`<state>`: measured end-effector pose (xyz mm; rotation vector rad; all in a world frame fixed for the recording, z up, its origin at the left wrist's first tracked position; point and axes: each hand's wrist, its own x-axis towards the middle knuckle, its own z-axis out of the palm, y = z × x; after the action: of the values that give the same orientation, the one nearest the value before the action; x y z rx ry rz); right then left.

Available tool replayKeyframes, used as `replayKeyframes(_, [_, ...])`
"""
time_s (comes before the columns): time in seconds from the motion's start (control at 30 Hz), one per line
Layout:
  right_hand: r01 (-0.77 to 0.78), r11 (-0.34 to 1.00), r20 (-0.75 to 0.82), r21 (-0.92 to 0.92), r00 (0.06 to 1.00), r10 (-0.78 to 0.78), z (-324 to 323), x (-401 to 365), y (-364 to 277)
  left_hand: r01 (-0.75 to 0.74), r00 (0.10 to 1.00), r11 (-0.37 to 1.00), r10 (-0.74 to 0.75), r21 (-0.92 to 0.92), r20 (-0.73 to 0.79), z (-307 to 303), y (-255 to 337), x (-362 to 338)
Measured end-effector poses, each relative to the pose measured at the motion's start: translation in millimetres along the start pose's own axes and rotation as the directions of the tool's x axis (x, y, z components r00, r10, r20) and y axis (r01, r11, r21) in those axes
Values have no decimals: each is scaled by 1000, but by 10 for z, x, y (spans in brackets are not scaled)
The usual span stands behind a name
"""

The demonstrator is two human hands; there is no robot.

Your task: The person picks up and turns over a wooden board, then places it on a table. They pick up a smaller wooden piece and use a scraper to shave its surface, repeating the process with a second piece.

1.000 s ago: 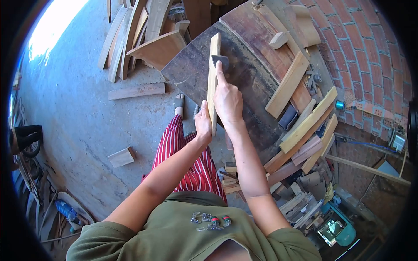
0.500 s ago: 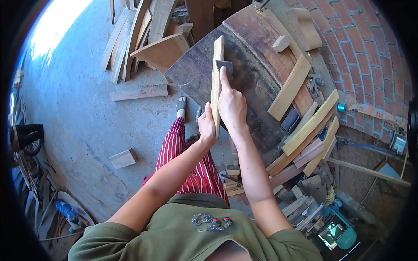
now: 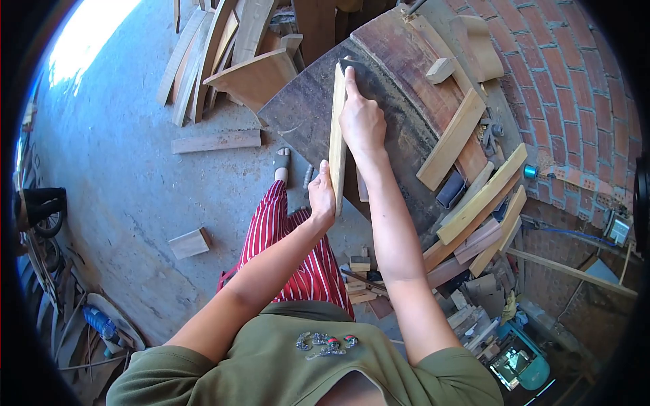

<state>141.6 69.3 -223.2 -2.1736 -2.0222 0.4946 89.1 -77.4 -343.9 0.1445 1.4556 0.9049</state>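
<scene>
The wooden strip lies lengthwise away from the person, its far part over the dark bench top and its near end at the bench's edge. Whether it rests on the surface or is held just above cannot be determined.

The left hand is closed on the near end, thumb laid along the side, evidently to keep the strip from turning; its fingers are partly hidden. The right hand is curled around a dark-bladed tool at the far end — the index finger is extended onto the blade, presumably for control of its angle. Actual blade contact is too small to confirm.

Right of the hands, a pale board and a small block lie on the bench — apparently set aside to leave working room. Curved strips are stacked near its right corner. Beyond the bench's left side, curved boards stand bunched together; a plank lies on the floor.
</scene>
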Motion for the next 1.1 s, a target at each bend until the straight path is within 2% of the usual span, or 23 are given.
replayKeyframes(0.13, [-19,999,105,-27,994,22,-16,-300,52,2,1000,1000,-2,-5,-7,35,58,-14])
replayKeyframes(0.2, [-16,999,109,-40,994,20,-31,-277,41,122,993,992,-121,-24,9,23,115,-75])
replayKeyframes(0.27, [-21,1000,42,-2,999,21,-55,-32,-16,142,990,990,-142,-15,6,6,108,-110])
replayKeyframes(0.33, [-19,1000,12,12,1000,19,-49,34,-33,19,1000,1000,-19,16,-7,15,61,-45])
replayKeyframes(0.4, [-42,999,73,-21,996,43,-67,-100,-15,-9,1000,1000,9,19,-8,34,52,-18])
replayKeyframes(0.47, [-23,999,105,-40,994,27,-58,-214,19,-2,1000,1000,2,-25,-12,45,30,-14])
replayKeyframes(0.5, [-25,999,115,-27,993,28,-76,-219,4,89,996,993,-89,-76,6,29,60,-47])
replayKeyframes(0.63, [-38,998,121,-43,992,43,-25,-227,-4,113,994,994,-113,-10,-2,2,81,-24])
replayKeyframes(0.73, [-50,999,74,-16,996,51,18,-395,3,96,995,995,-96,-22,-1,12,67,-19])
replayKeyframes(0.77, [-42,999,93,-4,995,42,25,-505,8,25,999,993,-27,-112,-22,65,54,-23])
replayKeyframes(0.87, [-39,999,119,-3,992,39,1,-463,16,51,999,992,-50,-114,19,41,31,-4])
replayKeyframes(0.9, [-11,1000,73,-4,997,11,-13,-297,-6,82,997,996,-82,-32,2,23,92,-37])
replayKeyframes(0.97, [13,1000,37,-23,999,-12,8,-160,-29,106,994,994,-107,-20,-7,-8,132,-48])
replayKeyframes(1.1, [-8,1000,69,-15,998,10,12,-411,22,106,994,994,-107,-17,-16,27,151,-46])
